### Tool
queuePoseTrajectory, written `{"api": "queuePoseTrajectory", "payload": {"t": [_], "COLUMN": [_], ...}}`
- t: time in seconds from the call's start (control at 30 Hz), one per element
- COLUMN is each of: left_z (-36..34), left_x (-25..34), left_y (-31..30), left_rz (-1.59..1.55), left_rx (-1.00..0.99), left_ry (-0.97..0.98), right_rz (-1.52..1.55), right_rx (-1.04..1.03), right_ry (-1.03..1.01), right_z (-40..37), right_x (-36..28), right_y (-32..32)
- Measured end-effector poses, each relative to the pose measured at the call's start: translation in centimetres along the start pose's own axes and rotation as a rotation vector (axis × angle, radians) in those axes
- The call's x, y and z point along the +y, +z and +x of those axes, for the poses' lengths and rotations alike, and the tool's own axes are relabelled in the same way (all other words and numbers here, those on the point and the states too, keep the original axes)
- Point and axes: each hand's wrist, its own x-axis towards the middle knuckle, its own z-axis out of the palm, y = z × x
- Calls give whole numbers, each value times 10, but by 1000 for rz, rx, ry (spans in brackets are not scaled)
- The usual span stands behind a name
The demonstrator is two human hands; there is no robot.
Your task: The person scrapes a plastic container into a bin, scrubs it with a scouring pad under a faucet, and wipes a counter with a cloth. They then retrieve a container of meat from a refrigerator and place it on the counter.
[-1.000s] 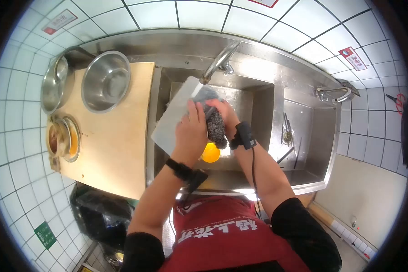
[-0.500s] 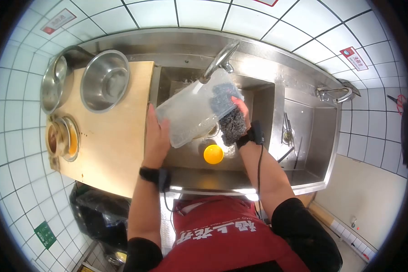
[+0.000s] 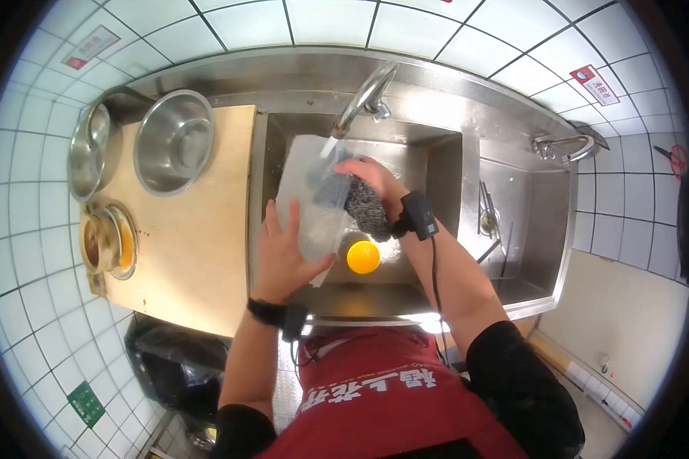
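A translucent plastic container (image 3: 302, 176) is tilted over the left sink basin (image 3: 436, 164), beneath the faucet (image 3: 364, 103). My left hand (image 3: 283, 252) has its fingers spread against the container's near left side, thumb by its lower edge. In my right hand (image 3: 375, 180) is a dark grey mesh scourer (image 3: 367, 210), pressed at the container's right side; its fingertips are over the container's edge. Water runs from the spout onto the container. A yellow round cup or bowl (image 3: 363, 257) sits in the basin just below the scourer.
At left, a wooden board (image 3: 199, 229) carries a large steel bowl (image 3: 174, 143), with another steel bowl (image 3: 88, 153) and stacked dishes (image 3: 111, 241) beside it. The right basin (image 3: 532, 222) holds dark sticks (image 3: 484, 203) and has a second faucet (image 3: 566, 147).
The container has turned steeper and shifted left. My left hand has moved toward me with fingers spreading wider. My right hand and the scourer have moved left, and water now shows at the spout.
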Motion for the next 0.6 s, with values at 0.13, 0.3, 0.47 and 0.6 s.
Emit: {"api": "queuePoseTrajectory", "payload": {"t": [0.13,0.3,0.47,0.6], "left_z": [-3,12,14,16], "left_x": [-11,-24,-41,-43], "left_y": [21,38,45,45], "left_rz": [-141,-1074,-872,-816], "left_rx": [-13,174,146,131], "left_ry": [-50,-145,-218,-256], "right_rz": [-78,24,-1070,-1104], "right_rx": [-58,-247,-613,-809], "right_ry": [81,251,73,1], "right_z": [15,28,27,13], "right_x": [22,82,90,109], "right_y": [16,22,21,14]}}
